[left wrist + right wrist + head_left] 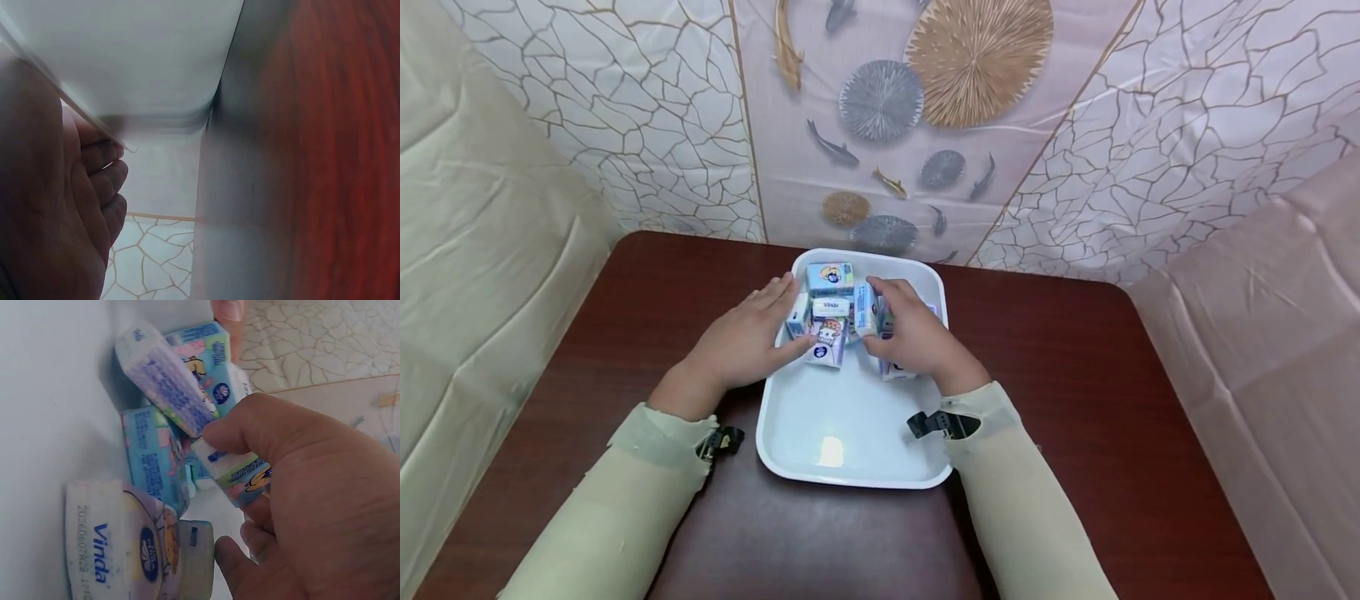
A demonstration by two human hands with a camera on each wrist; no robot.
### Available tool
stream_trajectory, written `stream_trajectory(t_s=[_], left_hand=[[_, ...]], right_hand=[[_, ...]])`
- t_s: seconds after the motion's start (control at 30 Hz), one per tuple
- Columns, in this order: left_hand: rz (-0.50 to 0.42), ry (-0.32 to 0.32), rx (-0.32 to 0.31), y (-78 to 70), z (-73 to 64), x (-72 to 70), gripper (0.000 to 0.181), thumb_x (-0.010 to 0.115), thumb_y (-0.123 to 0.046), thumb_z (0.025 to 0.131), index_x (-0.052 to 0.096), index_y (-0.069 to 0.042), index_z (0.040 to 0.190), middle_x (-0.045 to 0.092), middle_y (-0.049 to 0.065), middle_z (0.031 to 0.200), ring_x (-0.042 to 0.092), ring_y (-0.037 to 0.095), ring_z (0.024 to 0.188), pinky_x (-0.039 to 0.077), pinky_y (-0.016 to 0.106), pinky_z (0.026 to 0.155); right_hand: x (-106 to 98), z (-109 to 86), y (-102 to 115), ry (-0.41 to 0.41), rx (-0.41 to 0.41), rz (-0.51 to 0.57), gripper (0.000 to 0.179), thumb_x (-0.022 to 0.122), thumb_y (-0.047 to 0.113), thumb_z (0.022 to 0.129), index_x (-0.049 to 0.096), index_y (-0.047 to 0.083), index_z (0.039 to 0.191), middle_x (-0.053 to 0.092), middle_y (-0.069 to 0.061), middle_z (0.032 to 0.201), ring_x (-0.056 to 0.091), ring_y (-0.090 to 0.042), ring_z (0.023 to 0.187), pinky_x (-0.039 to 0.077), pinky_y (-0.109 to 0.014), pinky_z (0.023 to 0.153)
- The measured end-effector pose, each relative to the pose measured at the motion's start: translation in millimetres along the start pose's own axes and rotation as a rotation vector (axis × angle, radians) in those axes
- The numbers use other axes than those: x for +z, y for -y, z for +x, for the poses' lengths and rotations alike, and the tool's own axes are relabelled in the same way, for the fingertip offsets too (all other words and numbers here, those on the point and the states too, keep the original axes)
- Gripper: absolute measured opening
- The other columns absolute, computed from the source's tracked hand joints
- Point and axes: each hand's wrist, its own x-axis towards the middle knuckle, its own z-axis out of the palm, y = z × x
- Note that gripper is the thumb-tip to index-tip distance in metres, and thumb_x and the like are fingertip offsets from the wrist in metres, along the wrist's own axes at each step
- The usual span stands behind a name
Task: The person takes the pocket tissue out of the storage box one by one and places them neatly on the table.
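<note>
Inside a white tray (850,421) lie several small Vinda tissue packs. My right hand (917,333) pinches a blue-and-white tissue pack (865,308) between thumb and fingers; the right wrist view shows the same tissue pack (232,472) among the others. My left hand (737,340) lies with straight fingers along the tray's left rim, next to a small pack (798,315). Its thumb reaches to a purple pack (827,343) with a cartoon print. Behind these lies a blue pack (830,277). Another purple pack (893,370) is partly hidden under my right hand.
The tray stands on a dark reddish-brown table (1060,375). Behind it hangs a patterned cloth (880,167), and pale fabric (1262,350) encloses the sides. In the right wrist view a Vinda pack (106,550) stands close to the camera.
</note>
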Motion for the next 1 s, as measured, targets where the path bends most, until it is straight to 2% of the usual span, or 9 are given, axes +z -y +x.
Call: stream_trajectory(t_s=[0.37,0.67,0.83,1.0], left_hand=[[-0.008,0.015,-0.020,-4.0,-3.3,-0.1,0.106,0.040,-0.084,0.095,0.005,-0.018,0.170,0.003,0.000,0.179,0.007,0.025,0.166,0.021,0.051,0.132],[-0.006,-0.012,-0.004,-3.9,-3.7,-1.0,0.105,0.042,-0.082,0.096,0.007,-0.017,0.170,0.006,0.001,0.179,0.011,0.027,0.166,0.022,0.052,0.131],[-0.009,-0.014,-0.007,-3.0,-3.7,-1.9,0.103,0.046,-0.079,0.097,0.008,-0.017,0.171,0.006,0.001,0.179,0.010,0.026,0.166,0.022,0.052,0.132],[-0.012,-0.020,0.008,-1.3,-2.2,-2.1,0.104,0.045,-0.081,0.096,0.010,-0.016,0.170,0.008,0.002,0.179,0.011,0.026,0.166,0.022,0.051,0.132]], right_hand=[[-9,-8.1,1,-0.024,-0.045,-0.016,0.101,0.084,0.022,0.085,0.027,0.028,0.168,0.034,-0.004,0.162,0.053,-0.018,0.126,0.053,-0.040,0.110],[-17,-15.0,0,-0.059,-0.097,-0.071,0.096,0.082,0.021,0.084,0.033,0.023,0.166,0.037,-0.005,0.158,0.055,-0.019,0.119,0.055,-0.035,0.100],[-23,-19.5,1,-0.063,-0.087,-0.130,0.096,0.082,0.023,0.084,0.033,0.023,0.166,0.036,-0.005,0.159,0.055,-0.015,0.115,0.057,-0.032,0.094],[-35,-27.6,4,-0.078,-0.069,-0.159,0.098,0.083,0.020,0.083,0.032,0.021,0.167,0.034,-0.004,0.161,0.056,-0.015,0.114,0.056,-0.031,0.090]])
